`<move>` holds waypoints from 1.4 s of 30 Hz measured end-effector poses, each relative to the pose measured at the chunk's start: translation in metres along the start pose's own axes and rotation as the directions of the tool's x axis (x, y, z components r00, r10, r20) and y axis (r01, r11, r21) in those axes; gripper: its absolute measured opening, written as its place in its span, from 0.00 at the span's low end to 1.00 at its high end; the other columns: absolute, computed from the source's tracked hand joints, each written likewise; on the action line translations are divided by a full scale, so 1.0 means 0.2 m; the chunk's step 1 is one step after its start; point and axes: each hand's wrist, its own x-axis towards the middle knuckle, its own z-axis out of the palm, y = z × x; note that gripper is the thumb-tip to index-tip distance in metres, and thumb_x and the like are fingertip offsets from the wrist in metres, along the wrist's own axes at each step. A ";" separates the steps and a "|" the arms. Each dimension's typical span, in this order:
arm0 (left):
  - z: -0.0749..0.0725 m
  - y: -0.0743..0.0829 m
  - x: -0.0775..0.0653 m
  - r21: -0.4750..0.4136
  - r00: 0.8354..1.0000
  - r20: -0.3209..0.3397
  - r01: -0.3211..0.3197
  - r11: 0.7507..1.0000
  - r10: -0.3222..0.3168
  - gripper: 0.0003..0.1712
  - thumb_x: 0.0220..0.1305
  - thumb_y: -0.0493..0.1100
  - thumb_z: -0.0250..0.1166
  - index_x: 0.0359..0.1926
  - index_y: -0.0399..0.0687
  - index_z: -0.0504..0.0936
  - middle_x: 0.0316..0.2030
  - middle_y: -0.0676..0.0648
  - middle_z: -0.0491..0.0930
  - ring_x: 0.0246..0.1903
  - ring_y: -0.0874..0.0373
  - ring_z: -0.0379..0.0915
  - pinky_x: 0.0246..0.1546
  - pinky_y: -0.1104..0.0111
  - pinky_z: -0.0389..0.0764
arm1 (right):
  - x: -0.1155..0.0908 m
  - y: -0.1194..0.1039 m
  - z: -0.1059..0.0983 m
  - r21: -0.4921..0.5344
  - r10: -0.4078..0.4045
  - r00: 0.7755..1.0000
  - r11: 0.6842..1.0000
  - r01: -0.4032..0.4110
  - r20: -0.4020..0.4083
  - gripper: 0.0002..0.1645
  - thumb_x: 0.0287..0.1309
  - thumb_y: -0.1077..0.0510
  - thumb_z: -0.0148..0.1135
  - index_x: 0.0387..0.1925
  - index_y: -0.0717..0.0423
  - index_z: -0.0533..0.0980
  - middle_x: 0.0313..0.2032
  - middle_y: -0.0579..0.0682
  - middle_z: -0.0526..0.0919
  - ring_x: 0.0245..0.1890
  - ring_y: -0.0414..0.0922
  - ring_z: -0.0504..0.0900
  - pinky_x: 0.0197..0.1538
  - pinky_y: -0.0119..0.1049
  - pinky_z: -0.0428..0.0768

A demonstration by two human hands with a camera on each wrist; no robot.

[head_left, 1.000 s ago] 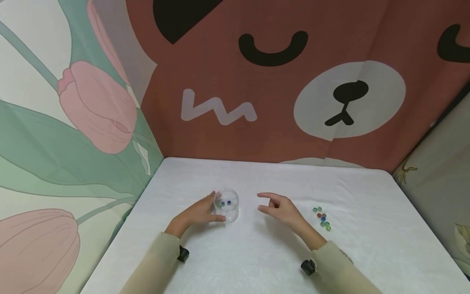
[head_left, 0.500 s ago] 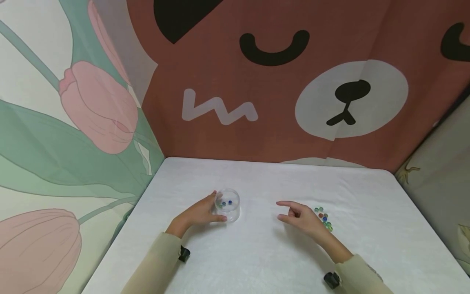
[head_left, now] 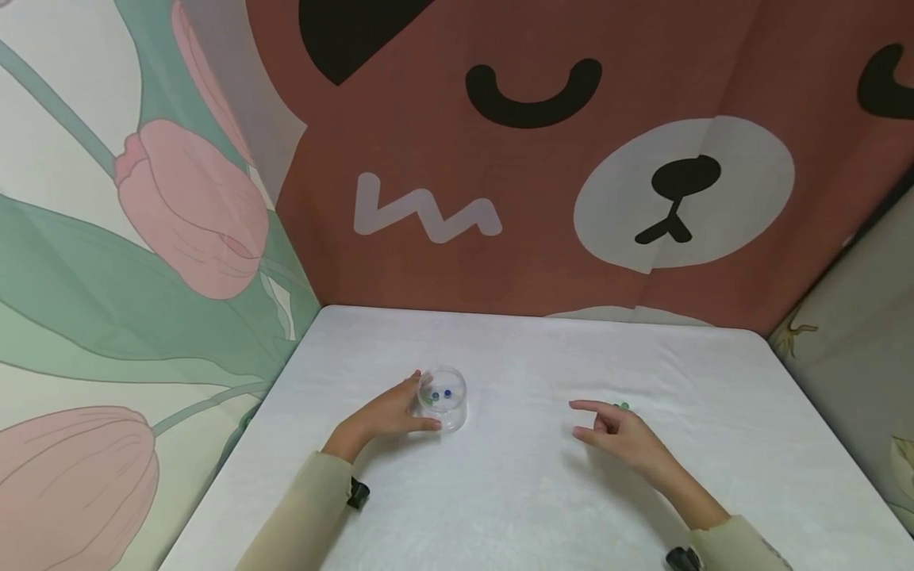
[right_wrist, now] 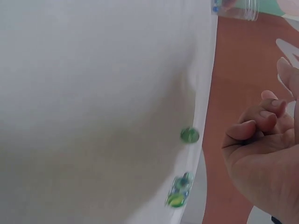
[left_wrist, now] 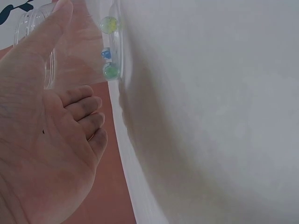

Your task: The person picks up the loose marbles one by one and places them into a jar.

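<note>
My left hand point(head_left: 385, 412) holds a clear plastic jar point(head_left: 451, 414), thumb on the near side and fingers round the far side. The jar stands upright on the white table. Green, blue and yellowish glass marbles point(left_wrist: 110, 71) lie at its bottom in the left wrist view. To the right, my right hand point(head_left: 631, 441) is above the table with nothing in its grasp. Its thumb and index finger are spread apart while the other fingers curl in. Loose marbles point(head_left: 622, 406) peek out behind it, mostly hidden. The right wrist view shows a green marble point(right_wrist: 189, 135) and a small cluster point(right_wrist: 178, 192).
A white cloth point(head_left: 514, 492) covers the table. Behind it hangs a brown curtain point(head_left: 528, 270) with a bear face, and a tulip-printed curtain point(head_left: 200, 206) borders the left side.
My right hand has moved away from the jar, rightward and slightly nearer, and now covers most of the loose marbles in the head view. The left hand and jar have stayed put.
</note>
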 end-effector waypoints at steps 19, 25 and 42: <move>-0.01 0.01 -0.01 0.041 1.000 0.003 -0.005 0.999 0.005 0.64 0.55 0.73 0.69 0.81 0.50 0.48 0.80 0.43 0.46 0.78 0.44 0.46 0.76 0.48 0.55 | -0.13 0.12 -0.14 -0.079 0.083 0.997 0.993 -0.083 -0.012 0.29 0.61 0.50 0.71 0.62 0.56 0.78 0.23 0.43 0.69 0.21 0.34 0.63 0.23 0.31 0.66; -0.01 0.01 0.00 0.039 1.000 0.004 -0.002 0.999 0.002 0.66 0.55 0.73 0.69 0.81 0.49 0.47 0.80 0.43 0.46 0.78 0.44 0.46 0.76 0.48 0.55 | -0.14 0.16 -0.15 -0.089 0.116 0.993 0.989 -0.116 -0.002 0.30 0.60 0.48 0.72 0.62 0.55 0.78 0.23 0.43 0.68 0.21 0.34 0.64 0.23 0.31 0.67; -0.01 0.02 -0.01 0.027 1.000 0.005 -0.014 1.000 0.014 0.66 0.56 0.71 0.70 0.81 0.45 0.46 0.80 0.41 0.47 0.78 0.44 0.46 0.76 0.48 0.55 | -0.16 0.20 -0.14 -0.197 0.149 0.988 0.971 -0.138 0.045 0.29 0.60 0.46 0.72 0.60 0.51 0.80 0.22 0.43 0.71 0.19 0.35 0.65 0.21 0.30 0.67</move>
